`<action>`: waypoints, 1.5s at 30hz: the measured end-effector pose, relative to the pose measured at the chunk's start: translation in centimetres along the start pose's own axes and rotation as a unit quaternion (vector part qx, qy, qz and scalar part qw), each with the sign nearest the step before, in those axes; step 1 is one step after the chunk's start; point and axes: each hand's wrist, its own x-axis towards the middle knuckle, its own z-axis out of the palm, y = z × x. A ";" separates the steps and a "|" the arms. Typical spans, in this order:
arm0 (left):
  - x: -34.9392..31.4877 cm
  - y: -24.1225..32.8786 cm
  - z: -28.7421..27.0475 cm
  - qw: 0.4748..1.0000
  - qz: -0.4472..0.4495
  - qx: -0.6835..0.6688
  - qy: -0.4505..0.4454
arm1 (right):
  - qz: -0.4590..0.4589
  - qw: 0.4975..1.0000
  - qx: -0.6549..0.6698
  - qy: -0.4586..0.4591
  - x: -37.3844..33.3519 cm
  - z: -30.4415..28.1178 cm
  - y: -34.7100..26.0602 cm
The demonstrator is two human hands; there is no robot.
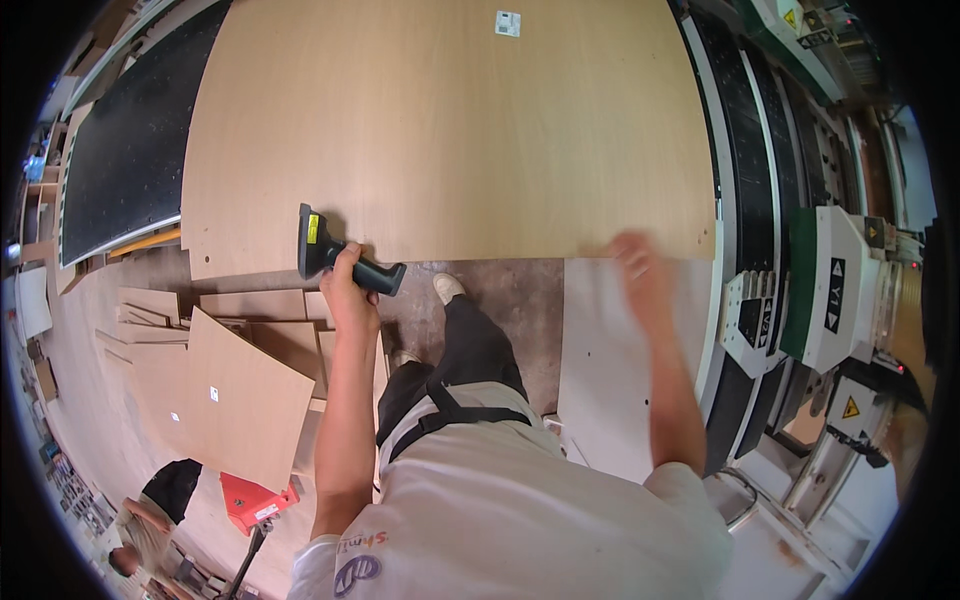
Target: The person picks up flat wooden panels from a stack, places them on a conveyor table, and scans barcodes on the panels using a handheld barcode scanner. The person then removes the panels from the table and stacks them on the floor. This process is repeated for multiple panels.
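Note:
A large wood-grain panel (450, 130) lies flat in front of me, with a small white label (508, 24) near its far side. My left hand (350, 290) is wrapped round the handle of a dark handheld barcode scanner (312, 245), which has a yellow sticker on its head. The scanner is over the panel's near left edge. At the near right edge of the panel is my right hand (640, 268), smeared by motion. Its fingers reach the edge, but whether they touch or grip it I cannot tell.
Machine units (840, 280) with warning signs line the right side, beside a black conveyor belt (735, 100). Another black belt surface (140, 140) lies at the far left. Several loose boards (240, 390) are stacked at lower left, near a red pallet jack (255, 500). Another person (150, 530) is beyond it.

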 end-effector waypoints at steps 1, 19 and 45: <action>-0.1 -0.1 0.1 1.000 0.012 0.007 0.015 | 0.028 0.996 -0.002 0.083 3.1 -2.5 -1.2; -15.8 -4.1 -23.8 0.983 0.138 -0.037 0.117 | 0.149 0.967 0.203 -0.030 10.6 -2.4 16.0; -70.9 -44.4 -61.4 0.672 0.173 -0.411 0.591 | -0.312 0.836 -0.228 -0.389 -37.9 36.5 -25.6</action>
